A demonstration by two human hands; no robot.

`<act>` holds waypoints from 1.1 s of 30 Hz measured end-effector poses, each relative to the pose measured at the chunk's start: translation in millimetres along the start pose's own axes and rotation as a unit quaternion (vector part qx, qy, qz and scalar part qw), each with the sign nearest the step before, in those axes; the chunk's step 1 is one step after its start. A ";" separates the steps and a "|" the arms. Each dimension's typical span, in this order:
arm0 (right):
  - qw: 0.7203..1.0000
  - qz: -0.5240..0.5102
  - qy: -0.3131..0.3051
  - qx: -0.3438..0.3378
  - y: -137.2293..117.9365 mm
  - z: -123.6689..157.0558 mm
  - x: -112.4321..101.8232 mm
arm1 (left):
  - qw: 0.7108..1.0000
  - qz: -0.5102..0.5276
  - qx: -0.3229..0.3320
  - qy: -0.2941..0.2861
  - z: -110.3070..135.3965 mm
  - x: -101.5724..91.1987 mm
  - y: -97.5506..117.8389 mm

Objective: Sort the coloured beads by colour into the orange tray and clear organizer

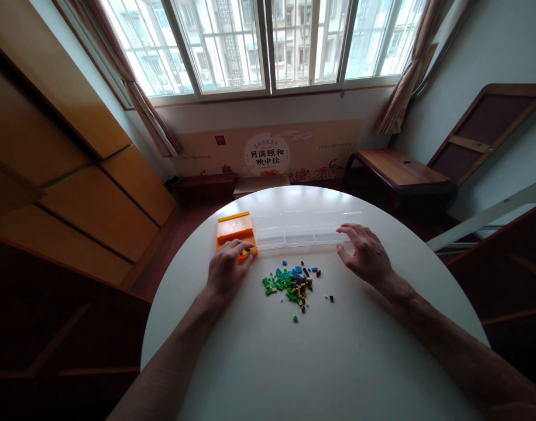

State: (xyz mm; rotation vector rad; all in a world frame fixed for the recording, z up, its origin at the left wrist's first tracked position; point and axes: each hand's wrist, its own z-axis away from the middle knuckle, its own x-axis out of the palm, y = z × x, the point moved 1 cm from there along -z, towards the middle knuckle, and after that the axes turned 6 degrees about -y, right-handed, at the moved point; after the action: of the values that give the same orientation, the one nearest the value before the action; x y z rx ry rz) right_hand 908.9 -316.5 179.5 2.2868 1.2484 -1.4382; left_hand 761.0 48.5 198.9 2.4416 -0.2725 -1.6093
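Currently the left hand is laid on the near edge of the orange tray, fingers curled over a few small bricks at its front lip; whether one is actually pinched cannot be told. The right hand is held spread and relaxed, fingertips touching the right end of the clear compartment box, nothing gripped.

A loose pile of tiny building bricks is seen on the white round counter, between the two hands and just in front of the clear box. Green, blue and dark pieces are mixed; a few strays lie just to the right and in front of the pile.

Handling, as judged:
- Bricks: rigid plastic, very light, smooth. Easily flicked or scattered on the slick counter top. Best taken one at a time by fingertip pinch across opposite side faces, not scooped.
- Orange tray: stiff, light, likely to slide if pushed; best held by its side walls.
- Clear box: thin-walled, light, slippery; end walls are the sensible hold, and one hand on it is needed to stop it shifting.
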 end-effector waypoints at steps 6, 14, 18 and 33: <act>0.998 0.018 -0.038 0.055 23.0 3.2 4.5 | 1.000 0.024 0.003 -0.011 0.4 -1.6 3.0; 0.997 0.018 -0.038 0.066 18.9 3.7 3.1 | 0.998 0.053 -0.013 -0.025 2.0 -5.5 11.9; 0.995 0.013 -0.054 0.082 15.9 3.3 3.1 | 0.996 0.079 -0.019 -0.042 2.1 -7.2 17.8; 0.998 0.032 -0.019 0.053 2.5 4.2 1.5 | 0.998 0.040 0.037 -0.010 2.9 -5.8 19.5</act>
State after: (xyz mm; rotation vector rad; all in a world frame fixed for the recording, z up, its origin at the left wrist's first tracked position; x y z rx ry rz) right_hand 908.2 -319.5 175.4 2.3320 1.1030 -1.5514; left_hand 755.2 31.1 208.1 2.4358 -0.4362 -1.6189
